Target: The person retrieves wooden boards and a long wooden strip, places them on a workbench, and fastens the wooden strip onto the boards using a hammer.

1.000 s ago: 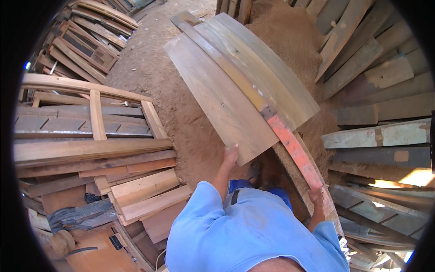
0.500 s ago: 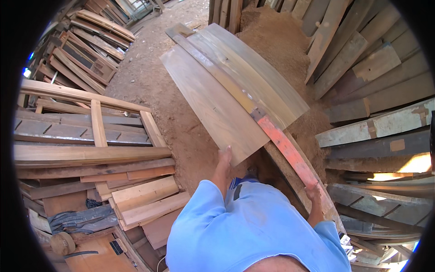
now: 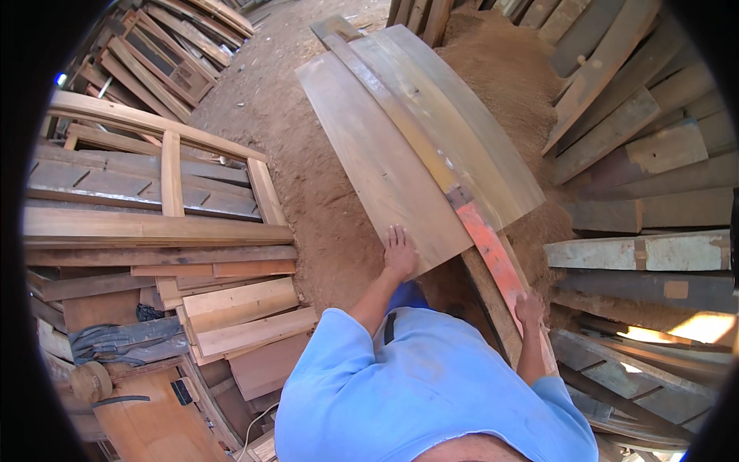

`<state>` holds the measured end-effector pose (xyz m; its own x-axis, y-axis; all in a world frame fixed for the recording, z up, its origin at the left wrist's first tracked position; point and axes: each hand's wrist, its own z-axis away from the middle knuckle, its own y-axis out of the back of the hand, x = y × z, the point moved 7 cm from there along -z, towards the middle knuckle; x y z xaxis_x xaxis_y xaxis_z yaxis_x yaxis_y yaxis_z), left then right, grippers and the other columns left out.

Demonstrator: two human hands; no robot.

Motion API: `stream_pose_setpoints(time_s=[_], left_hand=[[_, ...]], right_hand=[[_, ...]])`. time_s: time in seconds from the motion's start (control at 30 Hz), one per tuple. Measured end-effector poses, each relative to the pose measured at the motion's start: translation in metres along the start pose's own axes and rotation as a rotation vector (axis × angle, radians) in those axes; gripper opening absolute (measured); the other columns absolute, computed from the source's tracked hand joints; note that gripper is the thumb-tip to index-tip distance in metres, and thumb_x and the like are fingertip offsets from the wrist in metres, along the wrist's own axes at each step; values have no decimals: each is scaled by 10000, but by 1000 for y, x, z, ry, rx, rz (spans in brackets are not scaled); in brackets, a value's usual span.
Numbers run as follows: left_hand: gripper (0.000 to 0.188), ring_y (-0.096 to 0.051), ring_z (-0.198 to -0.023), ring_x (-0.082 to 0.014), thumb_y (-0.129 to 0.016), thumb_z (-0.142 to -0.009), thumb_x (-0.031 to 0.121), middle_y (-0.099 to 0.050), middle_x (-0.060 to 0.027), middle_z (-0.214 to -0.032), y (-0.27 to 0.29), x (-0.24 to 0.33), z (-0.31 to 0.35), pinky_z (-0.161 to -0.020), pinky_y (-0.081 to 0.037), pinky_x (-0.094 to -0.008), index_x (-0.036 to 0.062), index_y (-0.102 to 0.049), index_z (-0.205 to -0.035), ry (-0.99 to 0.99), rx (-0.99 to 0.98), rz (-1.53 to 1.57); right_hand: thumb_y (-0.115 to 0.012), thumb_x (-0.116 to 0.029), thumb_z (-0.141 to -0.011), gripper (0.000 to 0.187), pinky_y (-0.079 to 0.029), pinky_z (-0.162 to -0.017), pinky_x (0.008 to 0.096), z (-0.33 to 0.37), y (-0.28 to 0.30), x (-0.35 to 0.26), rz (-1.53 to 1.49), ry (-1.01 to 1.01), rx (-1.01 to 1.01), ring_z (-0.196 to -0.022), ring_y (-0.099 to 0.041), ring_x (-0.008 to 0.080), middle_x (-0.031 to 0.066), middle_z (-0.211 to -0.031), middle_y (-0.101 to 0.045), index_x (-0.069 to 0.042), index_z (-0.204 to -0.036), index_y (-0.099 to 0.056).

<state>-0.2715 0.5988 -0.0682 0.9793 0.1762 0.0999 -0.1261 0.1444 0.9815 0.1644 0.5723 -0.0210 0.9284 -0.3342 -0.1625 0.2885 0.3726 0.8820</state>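
Note:
A wide flat wooden board lies ahead of me. My left hand rests on its near left corner, palm down with fingers stretched out. Along the board's right side runs a long narrow wooden strip, orange-red at the near part and yellowish to grey farther off. My right hand is closed round the strip's near part; the fingertips are partly hidden. A second wide board lies to the right of the strip. Under the near end shows a thick timber beam.
On the left a wooden frame lies over stacked planks. Leaning boards and more stacked timber line the right side. A sawdust heap lies beyond the boards, and old doors are piled at the far left.
My left hand has gone from holding the board's near edge to lying flat on its top. My right hand still holds the strip. The whole view has shifted slightly.

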Motion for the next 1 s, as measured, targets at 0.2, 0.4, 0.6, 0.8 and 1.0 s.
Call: stream_pose_setpoints(time_s=[0.2,0.4,0.6,0.8,1.0], left_hand=[[769,-158,-1433,-461,-591,-839,348,-244,-293,-1517,27,2,-18,-1174,-119,-534,-71,-329,-1428,-152,55,168],[608,-246,-1376,-504,-577,-844,278,-320,-318,-1460,75,-60,-113,-1122,-191,-591,104,-454,-1414,-210,246,278],[588,-260,-1365,-502,-582,-843,278,-323,-317,-1460,102,-126,-200,-1109,-201,-598,196,-471,-1414,-108,327,195],[601,-244,-1368,-507,-606,-816,301,-319,-316,-1463,103,-131,-215,-1115,-169,-607,207,-490,-1398,-130,349,205],[610,-179,-1384,-526,-604,-805,291,-287,-330,-1475,108,-124,-217,-1125,-124,-614,183,-490,-1394,-106,258,249]], right_hand=[[-598,-457,-838,817,-267,-1107,535,-55,7,-167,-116,236,-150,-1340,-332,474,266,-1483,-330,83,-1399,-349],[-684,-567,-789,1155,-230,-1117,587,-94,-23,-235,207,-230,-185,-1369,-218,558,416,-1469,-170,149,-1447,-62],[-663,-577,-808,1042,-210,-1116,614,-101,-31,-242,227,-233,-192,-1366,-175,586,417,-1456,-201,86,-1462,-195],[-714,-556,-779,1199,-160,-1157,566,-110,-50,-233,213,-204,-281,-1404,-84,557,433,-1477,-79,193,-1424,-34],[-697,-507,-813,892,-136,-1161,571,-103,-49,-232,205,-256,-274,-1416,-86,534,375,-1503,-146,-37,-1462,-306]])
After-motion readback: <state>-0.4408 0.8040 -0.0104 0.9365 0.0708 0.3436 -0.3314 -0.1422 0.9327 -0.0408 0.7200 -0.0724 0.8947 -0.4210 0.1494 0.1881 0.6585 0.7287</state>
